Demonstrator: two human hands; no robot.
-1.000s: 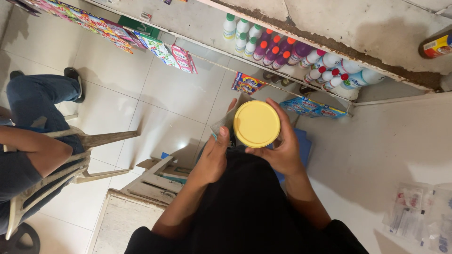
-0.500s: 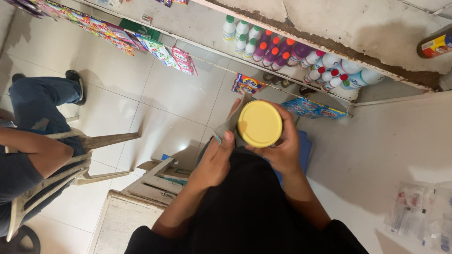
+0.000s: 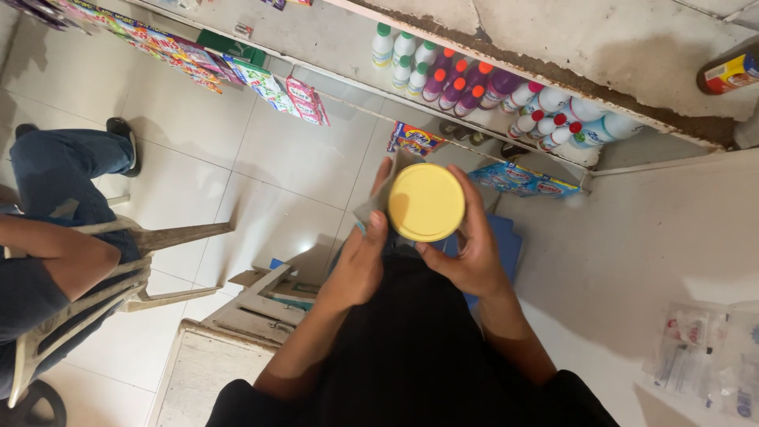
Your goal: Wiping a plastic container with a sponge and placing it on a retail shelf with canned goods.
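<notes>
Seen from above, I hold a jar with a round yellow lid in front of my body. My right hand wraps around the jar from the right, fingers along its side. My left hand presses a grey cloth against the jar's left side, thumb near the lid's edge. The jar's body is hidden under the lid and my hands.
A low shelf holds several bottles with green, orange and red caps. Colourful packets hang in a row on the left. A seated person in jeans occupies a plastic chair. A wooden crate stands below; plastic bags lie right.
The jar has shifted slightly right and down in view. My left hand with the cloth has slid along the jar's side. The seated person has not moved.
</notes>
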